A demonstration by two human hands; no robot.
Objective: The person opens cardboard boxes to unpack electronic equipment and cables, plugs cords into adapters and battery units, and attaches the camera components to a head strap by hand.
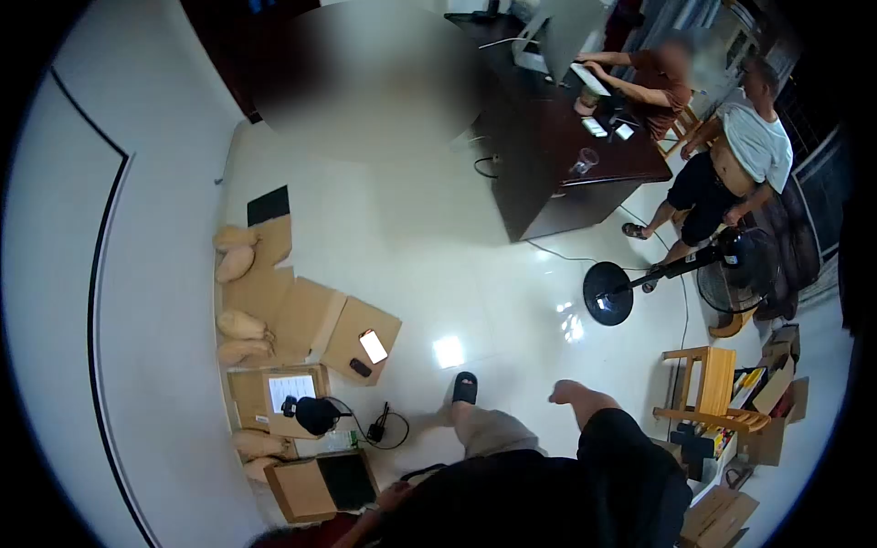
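At the bottom edge, beside dark red cloth, my left hand is partly hidden against my black clothing; what its fingers do is unclear. It is nearest to an open cardboard box with a black panel. My right hand hangs over the pale floor, touching no visible object; its fingers are too small to make out. To the left, a lit phone and a dark small object lie on flattened cardboard. A black device with a cable stands near a printed sheet.
Several tan bundles line the left wall. A dark desk stands ahead, with a seated person and a standing person beyond it. On the right are a black fan, a wooden stool and cardboard boxes.
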